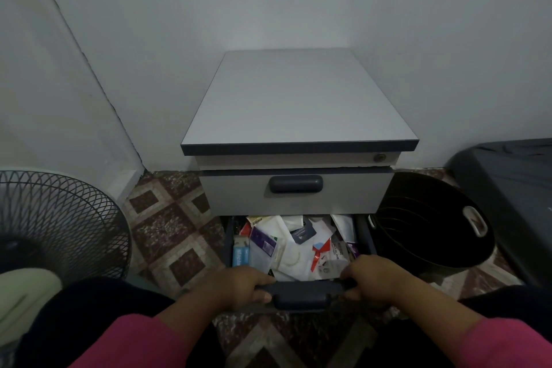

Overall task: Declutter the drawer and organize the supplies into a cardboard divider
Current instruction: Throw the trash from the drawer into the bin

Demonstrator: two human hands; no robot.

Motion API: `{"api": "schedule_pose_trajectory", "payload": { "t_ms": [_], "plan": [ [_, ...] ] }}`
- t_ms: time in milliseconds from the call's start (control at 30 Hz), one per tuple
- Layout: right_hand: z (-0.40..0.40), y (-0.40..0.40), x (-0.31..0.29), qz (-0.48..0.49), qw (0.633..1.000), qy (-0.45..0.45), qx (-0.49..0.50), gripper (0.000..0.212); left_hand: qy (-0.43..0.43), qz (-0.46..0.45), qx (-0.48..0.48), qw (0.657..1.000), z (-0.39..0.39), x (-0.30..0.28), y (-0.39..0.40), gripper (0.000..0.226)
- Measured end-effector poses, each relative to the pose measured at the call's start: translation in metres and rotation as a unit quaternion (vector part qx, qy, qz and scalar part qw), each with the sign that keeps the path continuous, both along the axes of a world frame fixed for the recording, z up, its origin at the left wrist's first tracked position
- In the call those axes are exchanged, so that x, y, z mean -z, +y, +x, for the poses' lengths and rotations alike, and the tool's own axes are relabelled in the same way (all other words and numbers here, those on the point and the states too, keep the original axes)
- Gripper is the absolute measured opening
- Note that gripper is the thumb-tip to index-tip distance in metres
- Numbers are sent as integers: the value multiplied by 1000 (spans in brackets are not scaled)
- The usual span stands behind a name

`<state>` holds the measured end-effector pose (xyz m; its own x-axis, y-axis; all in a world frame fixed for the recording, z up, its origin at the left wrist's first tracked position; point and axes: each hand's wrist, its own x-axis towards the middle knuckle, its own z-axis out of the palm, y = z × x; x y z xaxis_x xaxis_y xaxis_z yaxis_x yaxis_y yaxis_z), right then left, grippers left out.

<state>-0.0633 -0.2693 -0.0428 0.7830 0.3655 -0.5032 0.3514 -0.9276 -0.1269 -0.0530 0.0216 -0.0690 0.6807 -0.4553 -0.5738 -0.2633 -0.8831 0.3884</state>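
A small grey cabinet (298, 104) stands against the wall. Its lower drawer (228, 243) is pulled out toward me and holds a jumble of white packets, papers and small packages (294, 243). My left hand (239, 288) grips the left end of the drawer's dark handle (301, 293). My right hand (373, 276) grips the handle's right end. The upper drawer (295, 191) is closed. No cardboard divider is in view.
A black fan guard (56, 224) stands at the left. A black round basin (430, 221) leans at the cabinet's right, beside a dark bin (513, 194). The floor (173, 236) is patterned tile. My dark-clad knees frame the drawer front.
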Motion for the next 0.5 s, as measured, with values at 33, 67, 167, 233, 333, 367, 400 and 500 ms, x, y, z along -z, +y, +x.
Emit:
{"api": "schedule_pose_trajectory", "payload": {
  "t_ms": [33, 67, 167, 233, 333, 367, 400, 500],
  "plan": [
    [1, -1, -1, -1, 1000, -2, 1, 42, -7, 3, 0, 1000, -1, 1, -1, 48],
    [1, -2, -2, -3, 1000, -3, 1, 42, -13, 6, -1, 1000, -1, 2, -1, 49],
    [2, -3, -3, -3, 1000, -4, 4, 43, -14, 17, 5, 1000, 0, 4, -1, 50],
    [3, -3, -4, 0, 1000, 3, 9, 44, -19, 20, 12, 1000, -2, 2, -2, 47],
    [6, -4, -6, -3, 1000, 8, 16, 45, -41, 23, 11, 999, -4, -2, -7, 45],
    [7, -5, -7, -5, 1000, 8, 17, 45, -47, 24, 6, 999, -5, -4, -10, 44],
    [8, -6, -7, -6, 1000, 7, 19, 46, -48, 20, 2, 999, -5, -5, -11, 44],
    [9, -9, -6, -9, 1000, 5, 27, 46, -23, 4, -11, 1000, -3, -6, -13, 42]
  ]
}}
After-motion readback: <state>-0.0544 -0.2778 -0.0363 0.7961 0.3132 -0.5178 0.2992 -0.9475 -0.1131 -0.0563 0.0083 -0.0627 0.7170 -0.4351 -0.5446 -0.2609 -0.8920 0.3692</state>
